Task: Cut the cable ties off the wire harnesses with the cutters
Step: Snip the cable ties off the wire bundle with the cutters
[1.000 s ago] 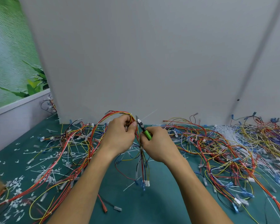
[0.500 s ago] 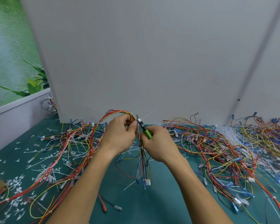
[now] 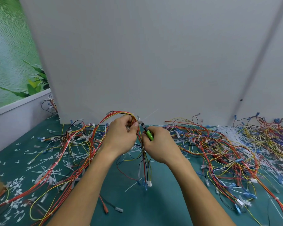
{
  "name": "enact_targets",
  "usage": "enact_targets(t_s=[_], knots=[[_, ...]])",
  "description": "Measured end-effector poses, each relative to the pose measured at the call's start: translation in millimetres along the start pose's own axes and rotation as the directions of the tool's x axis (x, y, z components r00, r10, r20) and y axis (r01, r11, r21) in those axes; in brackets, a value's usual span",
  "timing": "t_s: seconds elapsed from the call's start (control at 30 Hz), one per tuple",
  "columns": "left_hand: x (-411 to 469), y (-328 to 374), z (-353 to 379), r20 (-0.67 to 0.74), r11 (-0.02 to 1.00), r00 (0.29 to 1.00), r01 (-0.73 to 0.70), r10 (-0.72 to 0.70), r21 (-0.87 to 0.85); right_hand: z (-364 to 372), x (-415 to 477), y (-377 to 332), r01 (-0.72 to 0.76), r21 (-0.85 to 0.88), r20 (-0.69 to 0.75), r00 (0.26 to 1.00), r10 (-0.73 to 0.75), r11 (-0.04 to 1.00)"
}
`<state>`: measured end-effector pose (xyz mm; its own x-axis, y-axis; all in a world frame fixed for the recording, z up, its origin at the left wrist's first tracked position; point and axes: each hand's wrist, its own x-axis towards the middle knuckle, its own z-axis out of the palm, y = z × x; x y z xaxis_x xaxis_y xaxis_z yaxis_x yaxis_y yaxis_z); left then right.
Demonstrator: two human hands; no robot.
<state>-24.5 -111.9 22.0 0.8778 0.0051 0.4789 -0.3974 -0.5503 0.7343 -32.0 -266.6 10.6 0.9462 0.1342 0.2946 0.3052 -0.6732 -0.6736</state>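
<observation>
Head view: two hands [image 3: 121, 136], one cutters [image 3: 145, 128].

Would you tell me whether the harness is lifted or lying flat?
Lifted: the left hand pinches the harness and its connectors dangle.

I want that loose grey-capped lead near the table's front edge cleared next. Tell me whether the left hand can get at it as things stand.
Probably not yet: the left hand is closed on the raised wire harness beside the cutters. The grey-capped lead lies uncovered on the green table, so once that hand lets go the way looks free.
</observation>
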Motion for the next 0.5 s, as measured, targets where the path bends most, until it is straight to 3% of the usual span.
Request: enact_targets(t_s=[0.5], knots=[[-0.7,0.5,0.0,0.001,1.000,1.000,-0.003,0.003,0.008,-1.6,0.5,-0.2,0.005,0.026,-0.045,0.999,-0.004,1.000]])
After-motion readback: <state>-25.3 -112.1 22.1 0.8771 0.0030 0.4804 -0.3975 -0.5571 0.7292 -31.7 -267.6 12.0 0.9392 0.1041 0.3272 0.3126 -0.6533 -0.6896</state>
